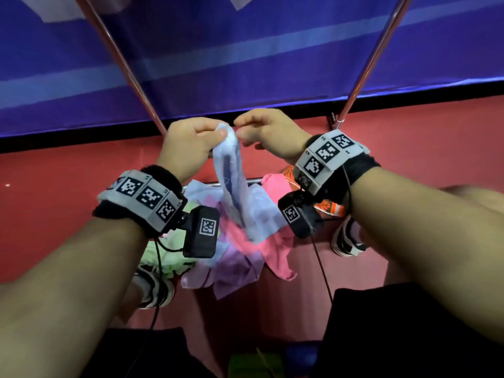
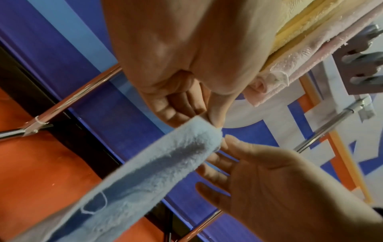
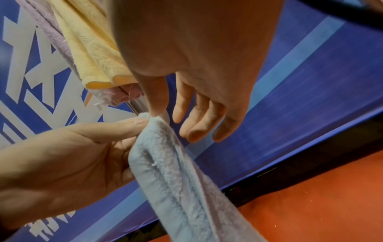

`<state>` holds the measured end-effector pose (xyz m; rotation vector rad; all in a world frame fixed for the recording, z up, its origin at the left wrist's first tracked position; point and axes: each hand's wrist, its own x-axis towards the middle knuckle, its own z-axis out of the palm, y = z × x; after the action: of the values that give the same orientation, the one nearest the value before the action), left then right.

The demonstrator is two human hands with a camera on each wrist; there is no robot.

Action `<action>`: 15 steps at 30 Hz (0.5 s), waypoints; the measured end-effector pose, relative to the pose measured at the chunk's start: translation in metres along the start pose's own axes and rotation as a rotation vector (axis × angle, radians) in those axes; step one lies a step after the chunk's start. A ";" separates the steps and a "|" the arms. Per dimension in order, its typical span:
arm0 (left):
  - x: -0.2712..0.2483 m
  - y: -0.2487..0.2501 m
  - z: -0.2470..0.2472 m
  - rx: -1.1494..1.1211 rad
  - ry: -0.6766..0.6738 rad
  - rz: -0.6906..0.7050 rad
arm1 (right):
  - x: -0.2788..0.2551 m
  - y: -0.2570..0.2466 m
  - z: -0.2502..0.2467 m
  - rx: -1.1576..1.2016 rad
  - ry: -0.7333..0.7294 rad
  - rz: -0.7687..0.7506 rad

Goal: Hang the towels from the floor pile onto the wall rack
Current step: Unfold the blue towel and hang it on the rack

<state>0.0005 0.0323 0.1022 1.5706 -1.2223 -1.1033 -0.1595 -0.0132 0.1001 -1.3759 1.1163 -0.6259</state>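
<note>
- Floor pile [image 1: 240, 257] below wrists: pink, lilac, green towels heaped on red floor, waiting.
- Light blue towel [image 1: 231, 184] lifted clear of pile, hanging bunched, probably for finding corners.
- Left hand [image 1: 188, 143] pinching top edge, thumb against fingers.
- Right hand [image 1: 268, 132] pinching tip with thumb and forefinger, remaining fingers loose.
- Rack rails [image 1: 373, 58] beyond; upper bars cut off.
- Yellow towel [image 3: 91, 54] already hung.

Rear wall [image 1: 245, 50]: blue banner with paler horizontal bands and white graphic shapes, finished by a black strip [image 1: 81, 137] along its lower edge. Floor [image 1: 54, 192]: red surface, evenly lit. Two chrome poles [image 1: 131, 75] rise diagonally across the banner.
</note>
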 end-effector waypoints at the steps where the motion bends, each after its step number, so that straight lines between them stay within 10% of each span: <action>1: 0.001 0.000 0.000 0.028 -0.011 0.026 | 0.001 0.001 0.002 -0.014 -0.035 -0.010; 15: 0.022 0.003 0.004 0.008 -0.118 -0.050 | 0.023 0.003 0.005 0.095 0.026 -0.027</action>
<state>-0.0010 0.0103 0.1011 1.5677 -1.2722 -1.2398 -0.1474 -0.0308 0.0905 -1.3069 1.0768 -0.7095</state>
